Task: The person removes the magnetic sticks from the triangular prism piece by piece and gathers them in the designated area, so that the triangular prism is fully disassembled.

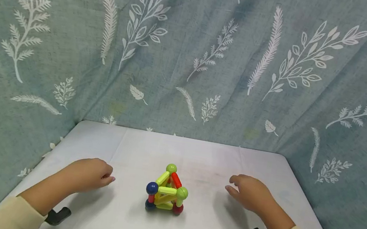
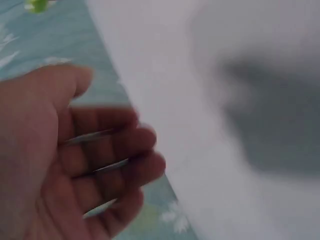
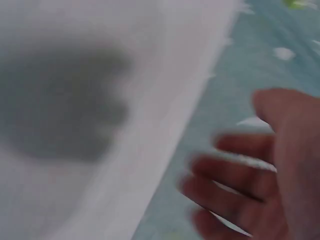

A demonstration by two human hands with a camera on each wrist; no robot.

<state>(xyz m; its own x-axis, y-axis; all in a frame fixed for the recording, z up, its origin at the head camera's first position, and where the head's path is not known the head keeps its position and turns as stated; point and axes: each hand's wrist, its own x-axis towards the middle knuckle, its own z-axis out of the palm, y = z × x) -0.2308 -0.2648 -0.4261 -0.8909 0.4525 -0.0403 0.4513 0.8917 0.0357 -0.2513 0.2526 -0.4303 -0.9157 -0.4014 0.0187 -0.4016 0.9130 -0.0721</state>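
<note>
"Between the left hand [image 1: 92, 174] and right hand [image 1: 250, 193], head view?"
"The rod-and-ball model [image 1: 167, 191], seemingly joined up, touched by neither. Anything left? Can't tell."
"Left wrist?"
"Loosely bent, holding nothing."
"Right wrist?"
"Fingers apart, holding nothing."

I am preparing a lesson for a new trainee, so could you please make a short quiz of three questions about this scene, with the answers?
1. True or false: the left grip and the right grip are both apart from the ball-and-rod model.
2. In the head view, the model's uppermost ball is: A) red, B) green, C) dark blue.
3. Fill the gap: the model stands on a ____ tabletop.

Key: 1. True. 2. B. 3. White.
</note>
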